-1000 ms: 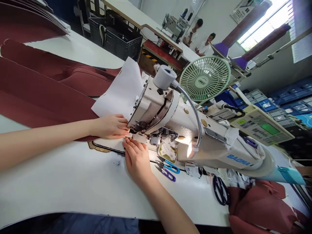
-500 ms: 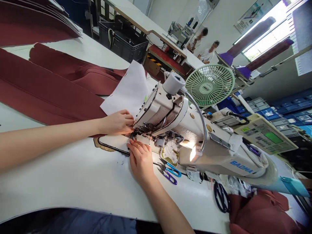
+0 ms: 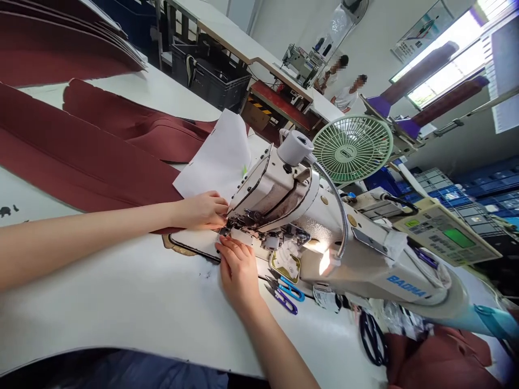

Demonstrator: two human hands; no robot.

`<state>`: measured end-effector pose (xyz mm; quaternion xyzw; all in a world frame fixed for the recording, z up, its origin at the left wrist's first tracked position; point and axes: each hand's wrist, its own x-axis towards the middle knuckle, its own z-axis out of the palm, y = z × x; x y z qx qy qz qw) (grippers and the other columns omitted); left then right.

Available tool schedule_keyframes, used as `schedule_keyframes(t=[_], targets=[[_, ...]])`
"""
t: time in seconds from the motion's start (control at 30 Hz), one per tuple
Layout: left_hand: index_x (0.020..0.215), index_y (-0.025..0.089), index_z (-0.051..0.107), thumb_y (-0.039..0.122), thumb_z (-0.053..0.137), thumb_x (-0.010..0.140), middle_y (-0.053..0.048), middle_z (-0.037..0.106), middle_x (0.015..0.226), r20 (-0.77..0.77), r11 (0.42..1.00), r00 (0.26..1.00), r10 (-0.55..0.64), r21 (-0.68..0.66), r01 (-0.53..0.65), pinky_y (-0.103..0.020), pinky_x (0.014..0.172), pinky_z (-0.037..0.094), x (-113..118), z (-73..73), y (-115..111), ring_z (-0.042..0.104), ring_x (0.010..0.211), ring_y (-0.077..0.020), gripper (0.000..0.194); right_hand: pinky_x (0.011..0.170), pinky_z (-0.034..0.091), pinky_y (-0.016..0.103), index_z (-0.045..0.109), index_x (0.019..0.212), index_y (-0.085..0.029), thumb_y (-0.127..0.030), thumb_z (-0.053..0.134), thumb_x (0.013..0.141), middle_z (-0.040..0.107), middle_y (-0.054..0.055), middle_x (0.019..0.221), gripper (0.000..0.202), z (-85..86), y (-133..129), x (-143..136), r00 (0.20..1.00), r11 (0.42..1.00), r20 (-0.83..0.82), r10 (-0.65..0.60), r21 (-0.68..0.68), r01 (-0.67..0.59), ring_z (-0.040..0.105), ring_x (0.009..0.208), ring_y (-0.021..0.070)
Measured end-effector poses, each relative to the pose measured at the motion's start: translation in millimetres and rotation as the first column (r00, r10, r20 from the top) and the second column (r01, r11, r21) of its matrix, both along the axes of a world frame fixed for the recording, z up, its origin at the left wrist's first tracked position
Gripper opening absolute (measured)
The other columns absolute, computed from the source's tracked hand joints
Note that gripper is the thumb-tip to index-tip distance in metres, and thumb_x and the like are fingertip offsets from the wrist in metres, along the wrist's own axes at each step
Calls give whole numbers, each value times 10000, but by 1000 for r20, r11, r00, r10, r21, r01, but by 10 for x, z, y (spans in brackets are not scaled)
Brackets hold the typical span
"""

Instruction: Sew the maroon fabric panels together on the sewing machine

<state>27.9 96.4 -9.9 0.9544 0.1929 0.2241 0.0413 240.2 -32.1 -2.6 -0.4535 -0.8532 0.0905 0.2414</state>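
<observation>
Left hand (image 3: 206, 210): fingers bent and close together, tips right at the needle end of the long off-white metal sewing machine marked BAOMA (image 3: 357, 265). Right hand (image 3: 240, 267): palm down, fingers close together, slightly bent, tips just nearer the table's front edge than the left ones. Can't tell if either pinches anything; whatever is under the fingertips is too small and covered.

Large maroon fabric panel (image 3: 93, 156) runs from beside the left hand, partly behind the forearm, out toward the left edge of the white table (image 3: 141, 302). Second maroon fabric piece with a curved seam (image 3: 138, 121) lies just beyond it. White sheet with a pointed corner (image 3: 219, 154) overlaps the panel, beside the machine head.

Right of the right hand: shallow yellowish tray (image 3: 299, 268) with white scraps, then blue-handled snips (image 3: 295, 290) and purple-handled snips (image 3: 287, 302) side by side, the purple pair closer to the front edge. Black-handled scissors (image 3: 373, 339) further right, near that edge. Crumpled maroon fabric bundle (image 3: 441, 362) at the front right.

Layered stack of maroon pieces (image 3: 65, 43) at the far left. Round green fan (image 3: 352, 148) behind the machine.
</observation>
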Motion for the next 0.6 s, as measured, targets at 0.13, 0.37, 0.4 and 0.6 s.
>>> schedule_keyframes(t=[0.13,0.37,0.4,0.6], targets=[[950,272,774,323,546,1005,-43,708,1000,-15,998,1000,-14,-67,13,-339,953,388,-2,65,16,606,1012,-191,240,964,481,367,694,1172,-200,-126,492,983,725,77,1244,286,-7,1,7,999,1000,-32,13,19,-13,627,1188,192],[1284,106,663,565,308,1024,-131,619,1362,-194,879,864,465,-17,-477,-456,1101,324,-1042,500,496,545,1283,-294,636,959,500,383,705,1157,-196,-105,482,967,726,84,1247,307,-28,5,22,999,999,-34,31,42,-30,638,1184,206],[1335,31,609,533,97,1023,-119,559,1409,-243,833,806,540,13,-554,-499,1105,272,-1243,535,508,444,1367,-358,781,949,504,389,707,1158,-195,-104,481,964,727,86,1246,311,-36,4,22,999,998,-28,35,48,-33,640,1181,212],[1467,10,434,526,208,1064,-282,421,1525,-499,600,515,697,12,-800,-573,1073,386,-1717,531,-144,380,1425,-381,693,953,516,422,702,1203,-199,-120,472,961,703,105,1291,343,-107,-13,60,997,995,25,75,61,-76,624,1222,246]])
